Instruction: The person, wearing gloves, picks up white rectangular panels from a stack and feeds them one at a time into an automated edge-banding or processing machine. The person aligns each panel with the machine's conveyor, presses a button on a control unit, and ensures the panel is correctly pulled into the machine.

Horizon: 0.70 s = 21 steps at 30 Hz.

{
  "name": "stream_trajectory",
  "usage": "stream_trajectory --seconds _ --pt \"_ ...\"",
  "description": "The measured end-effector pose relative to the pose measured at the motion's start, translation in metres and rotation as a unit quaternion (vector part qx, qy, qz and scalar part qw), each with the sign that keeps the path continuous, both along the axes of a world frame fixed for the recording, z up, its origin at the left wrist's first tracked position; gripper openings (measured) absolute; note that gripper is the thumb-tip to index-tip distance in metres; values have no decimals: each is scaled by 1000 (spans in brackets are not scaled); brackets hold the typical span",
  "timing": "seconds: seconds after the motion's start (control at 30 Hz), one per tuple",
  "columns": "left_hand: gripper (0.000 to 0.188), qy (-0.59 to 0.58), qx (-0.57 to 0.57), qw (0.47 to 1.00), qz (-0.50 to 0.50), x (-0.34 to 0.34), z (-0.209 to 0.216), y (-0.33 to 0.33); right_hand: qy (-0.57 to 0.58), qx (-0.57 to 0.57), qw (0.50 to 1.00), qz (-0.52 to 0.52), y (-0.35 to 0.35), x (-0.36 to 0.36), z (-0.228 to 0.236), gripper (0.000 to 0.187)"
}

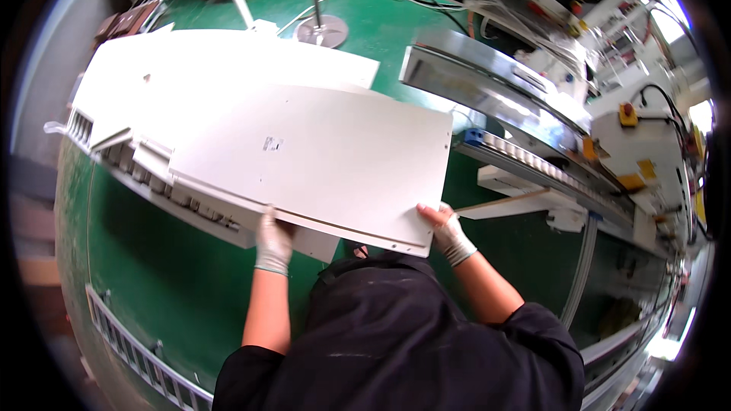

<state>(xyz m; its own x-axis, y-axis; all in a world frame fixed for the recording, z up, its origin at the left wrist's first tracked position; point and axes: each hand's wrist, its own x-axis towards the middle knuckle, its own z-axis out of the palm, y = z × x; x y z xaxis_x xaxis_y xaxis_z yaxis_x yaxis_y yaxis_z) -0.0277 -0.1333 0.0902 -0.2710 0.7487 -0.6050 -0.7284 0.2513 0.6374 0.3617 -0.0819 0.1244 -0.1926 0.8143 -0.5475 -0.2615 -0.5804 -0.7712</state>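
We find the white board (335, 160) at the frame's centre, long axis running left to right, dipping slightly rightward. The left hand (272, 243) has its grip closed on the lower edge; the right hand (451, 237) clasps the lower-right corner.

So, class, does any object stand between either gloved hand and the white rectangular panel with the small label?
Nothing visible does. The left hand meets the near edge of the white rectangular panel, and the right hand its near right corner. The underside is hidden.
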Motion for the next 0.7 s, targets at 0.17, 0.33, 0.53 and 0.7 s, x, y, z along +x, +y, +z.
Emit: stream_trajectory --seconds 0.17,0.33,0.53,0.7 --pt "41 -51 -41 981 182 -82 -4 57 -115 83 985 -98 53 88 53 35" --pt "47 -41 -91 972 213 -115 -35 84 -150 164 970 -100 83 163 63 29" --pt "52 9 -118 980 162 -93 -57 107 -348 165 916 -113 87 199 7 37" --pt "50 -17 -78 982 173 -56 4 133 -252 108 933 -235 59 211 -16 41"
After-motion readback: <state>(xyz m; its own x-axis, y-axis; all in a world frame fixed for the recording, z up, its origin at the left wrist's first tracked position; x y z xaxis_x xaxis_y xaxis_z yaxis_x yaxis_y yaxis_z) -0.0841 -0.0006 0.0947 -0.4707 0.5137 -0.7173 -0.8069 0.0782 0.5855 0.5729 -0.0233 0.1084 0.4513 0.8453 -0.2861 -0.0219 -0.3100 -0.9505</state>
